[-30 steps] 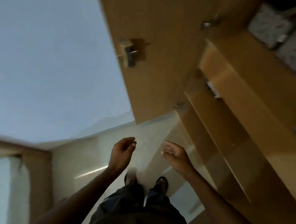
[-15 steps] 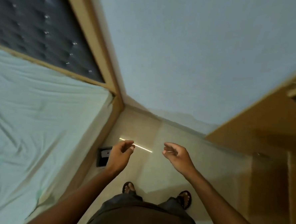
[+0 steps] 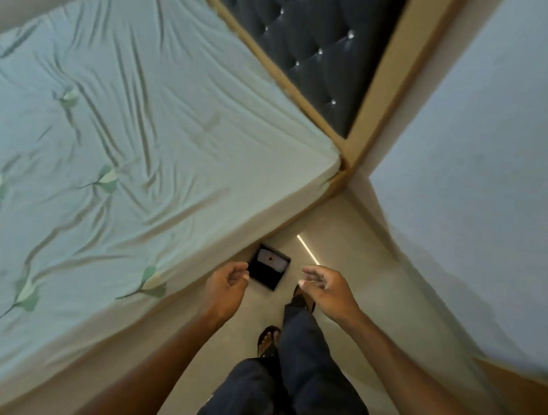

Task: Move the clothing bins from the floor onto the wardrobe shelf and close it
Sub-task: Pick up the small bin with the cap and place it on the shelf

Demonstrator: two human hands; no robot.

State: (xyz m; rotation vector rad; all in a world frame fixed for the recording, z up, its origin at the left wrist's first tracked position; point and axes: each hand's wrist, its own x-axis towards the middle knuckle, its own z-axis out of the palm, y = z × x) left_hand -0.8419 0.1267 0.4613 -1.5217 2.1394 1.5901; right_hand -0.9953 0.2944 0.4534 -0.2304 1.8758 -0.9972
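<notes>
Left hand and right hand both empty, fingers loosely curled, held apart over the floor. A small dark bin sits beside the bed. Advice: crouch, grip both sides, lift level.

No words, numbers, labels or brand names can be read anywhere. The nearest thing to a sign is a small dark star-like mark on the pale panel of the flat black item lying on the floor beside the bed; it is too small and blurred to make out.
</notes>
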